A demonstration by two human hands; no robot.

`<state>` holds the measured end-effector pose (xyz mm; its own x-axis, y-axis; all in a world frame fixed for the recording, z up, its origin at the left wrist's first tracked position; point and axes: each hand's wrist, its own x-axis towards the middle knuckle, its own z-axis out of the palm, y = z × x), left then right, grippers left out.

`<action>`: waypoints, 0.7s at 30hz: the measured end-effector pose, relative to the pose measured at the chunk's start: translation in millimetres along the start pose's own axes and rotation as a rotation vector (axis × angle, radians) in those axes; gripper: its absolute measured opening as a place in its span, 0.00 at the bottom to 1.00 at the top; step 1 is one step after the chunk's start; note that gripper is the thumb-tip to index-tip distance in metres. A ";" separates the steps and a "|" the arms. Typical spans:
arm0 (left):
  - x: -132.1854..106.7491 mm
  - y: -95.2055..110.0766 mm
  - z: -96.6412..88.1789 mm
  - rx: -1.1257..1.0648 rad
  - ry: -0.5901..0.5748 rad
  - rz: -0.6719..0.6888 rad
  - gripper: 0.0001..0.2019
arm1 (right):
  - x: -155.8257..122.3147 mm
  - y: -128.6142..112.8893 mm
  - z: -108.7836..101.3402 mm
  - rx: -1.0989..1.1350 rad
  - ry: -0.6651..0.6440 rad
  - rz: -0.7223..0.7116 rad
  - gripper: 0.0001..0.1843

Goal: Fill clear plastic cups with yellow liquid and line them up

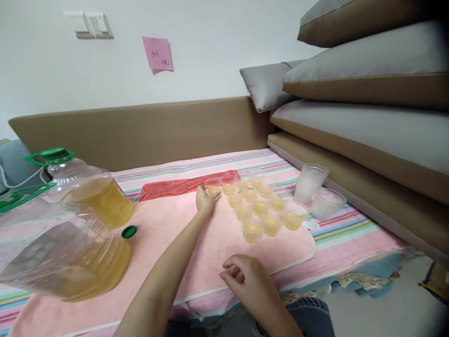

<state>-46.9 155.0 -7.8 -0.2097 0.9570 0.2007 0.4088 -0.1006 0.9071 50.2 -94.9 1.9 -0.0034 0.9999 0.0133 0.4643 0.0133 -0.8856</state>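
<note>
My left hand (206, 200) reaches out over the pink towel, its thumb and fingers around a clear plastic cup (213, 183) with yellow liquid in it. That cup stands at the back left end of a group of similar cups (260, 207), several rows of them, each partly filled with yellow liquid. Low in the view, near the towel's front edge, my right hand (249, 277) hovers with loosely curved fingers and the thumb apart. Nothing shows in it.
Two large clear jugs of yellow liquid, one nearer (101, 267) and one farther (108, 201), stand at left beside a green cap (129, 231). Stacked cups (310, 184) sit at right. A red plastic bag (171, 188) lies behind. Grey-brown cushions (351, 121) rise at right.
</note>
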 end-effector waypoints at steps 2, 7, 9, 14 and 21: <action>-5.2 4.3 -5.6 -0.035 0.013 -0.016 0.29 | 1.5 4.3 -3.0 0.008 0.026 -0.032 0.05; -33.7 18.6 -32.5 -0.161 0.002 -0.084 0.19 | 6.2 12.5 -16.8 0.130 0.197 -0.157 0.07; -52.6 25.2 -45.6 -0.221 -0.022 -0.104 0.15 | 5.1 13.8 -25.4 0.197 0.323 -0.190 0.11; -110.2 39.5 -73.7 -0.328 -0.056 -0.097 0.19 | 0.5 29.5 -66.9 0.270 0.866 -0.134 0.20; -153.6 40.0 -88.7 -0.484 -0.173 -0.133 0.27 | 29.8 103.5 -170.1 0.223 1.306 0.129 0.29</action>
<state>-77.1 -20.2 30.5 -0.0653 0.9968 0.0454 -0.0768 -0.0504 0.9958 248.8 -64.2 -10.4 0.9341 0.2585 0.2463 0.2431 0.0451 -0.9690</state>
